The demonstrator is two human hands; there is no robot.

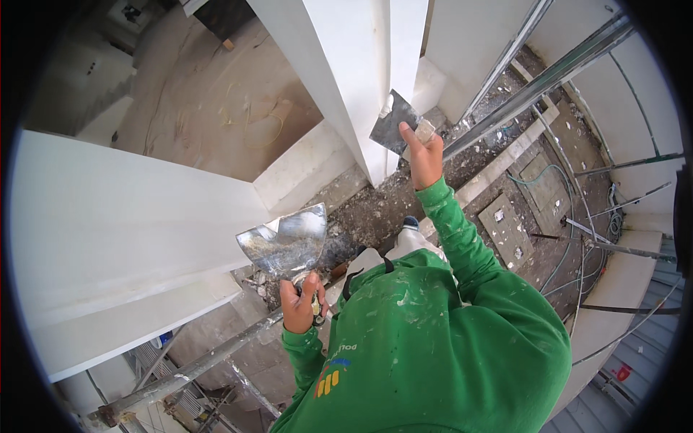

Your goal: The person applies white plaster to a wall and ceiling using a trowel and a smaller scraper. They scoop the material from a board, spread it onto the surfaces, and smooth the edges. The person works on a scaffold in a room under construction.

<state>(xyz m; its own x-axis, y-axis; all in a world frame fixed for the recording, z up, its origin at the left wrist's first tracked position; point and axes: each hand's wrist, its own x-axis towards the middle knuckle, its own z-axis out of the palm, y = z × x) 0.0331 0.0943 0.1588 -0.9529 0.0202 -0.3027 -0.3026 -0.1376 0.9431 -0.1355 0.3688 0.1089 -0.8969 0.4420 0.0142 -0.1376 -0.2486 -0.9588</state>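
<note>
White plastered walls rise over a rubble-strewn floor (375, 209). The right hand (426, 155) grips a wide scraper (393, 123), its blade just above the fist and pressed to the white column (346, 79). The left hand (302, 303) is closed on a second scraper (285, 242), blade fanned above it. A scaffold pipe (209, 361) runs below that hand.

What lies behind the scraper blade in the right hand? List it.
The scraper blade, held by the right hand, lies against the white column corner. The patch of column under it is covered.
</note>
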